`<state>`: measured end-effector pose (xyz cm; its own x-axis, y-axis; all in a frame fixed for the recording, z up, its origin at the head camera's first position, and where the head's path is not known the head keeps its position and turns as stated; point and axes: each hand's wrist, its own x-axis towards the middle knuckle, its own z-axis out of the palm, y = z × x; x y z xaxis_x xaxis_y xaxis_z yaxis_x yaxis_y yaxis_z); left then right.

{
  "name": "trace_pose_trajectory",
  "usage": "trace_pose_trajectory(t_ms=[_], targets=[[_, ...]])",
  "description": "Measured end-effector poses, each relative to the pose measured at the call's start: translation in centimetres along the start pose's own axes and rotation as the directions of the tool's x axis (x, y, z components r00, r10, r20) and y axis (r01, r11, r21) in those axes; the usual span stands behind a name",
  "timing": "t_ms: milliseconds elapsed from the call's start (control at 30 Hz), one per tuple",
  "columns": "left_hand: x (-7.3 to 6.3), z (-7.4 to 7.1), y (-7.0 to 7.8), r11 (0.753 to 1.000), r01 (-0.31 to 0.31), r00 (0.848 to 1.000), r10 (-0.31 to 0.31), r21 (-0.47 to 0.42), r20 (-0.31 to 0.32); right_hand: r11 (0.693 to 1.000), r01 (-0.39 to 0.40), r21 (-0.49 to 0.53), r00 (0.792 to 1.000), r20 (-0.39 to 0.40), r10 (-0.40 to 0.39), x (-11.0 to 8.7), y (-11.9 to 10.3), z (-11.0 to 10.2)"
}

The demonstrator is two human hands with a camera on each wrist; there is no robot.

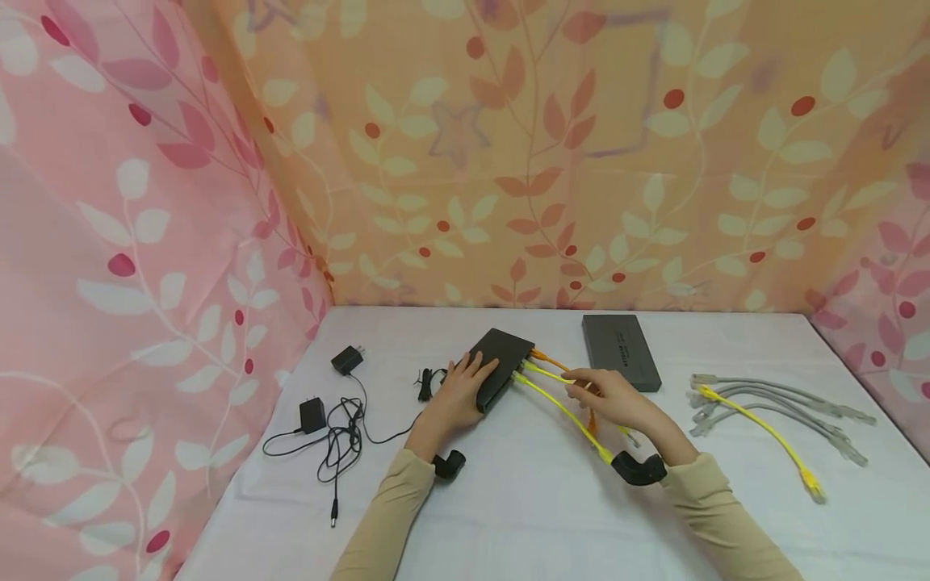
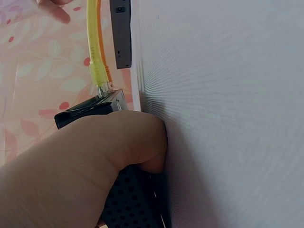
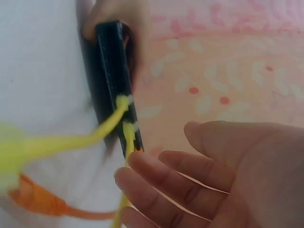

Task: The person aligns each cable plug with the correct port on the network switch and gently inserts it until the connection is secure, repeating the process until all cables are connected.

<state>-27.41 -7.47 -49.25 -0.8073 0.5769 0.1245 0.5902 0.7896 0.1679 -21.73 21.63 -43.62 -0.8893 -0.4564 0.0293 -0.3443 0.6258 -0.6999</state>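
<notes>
Box at middle of table, left of a second dark box. Left hand grips it, fingers over the top, thumb bent at one edge, presumably to steady it against cable pull. Right hand: fingers parted, slightly bent, pinching nothing; cable contact cannot be told. Two yellow cables and an orange cable enter the right side. Gripped unit: flat, black, one face perforated.

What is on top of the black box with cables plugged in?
Fingers of the left hand rest on the black box; the top surface beneath them is hidden.
</notes>
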Motion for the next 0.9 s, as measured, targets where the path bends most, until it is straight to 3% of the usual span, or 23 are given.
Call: trace_pose_trajectory(t_ms=[400, 733, 900], targets=[[0.0, 0.0, 0.0, 1.000, 0.003, 1.000, -0.003, -0.001, -0.002, 0.999, -0.044, -0.019, 0.992, -0.116, 0.042, -2.4, 2.0, -3.6], [-0.2, 0.3, -0.1, 1.000, 0.009, 1.000, -0.009, -0.012, -0.004, 0.988, -0.108, -0.112, 0.986, -0.143, 0.091, -4.5, 3.7, -6.6], [-0.1, 0.4, -0.2, 1.000, 0.006, 1.000, -0.006, -0.001, -0.007, 0.968, -0.175, -0.179, 0.974, -0.174, 0.144, -5.6, 4.6, -8.0]])
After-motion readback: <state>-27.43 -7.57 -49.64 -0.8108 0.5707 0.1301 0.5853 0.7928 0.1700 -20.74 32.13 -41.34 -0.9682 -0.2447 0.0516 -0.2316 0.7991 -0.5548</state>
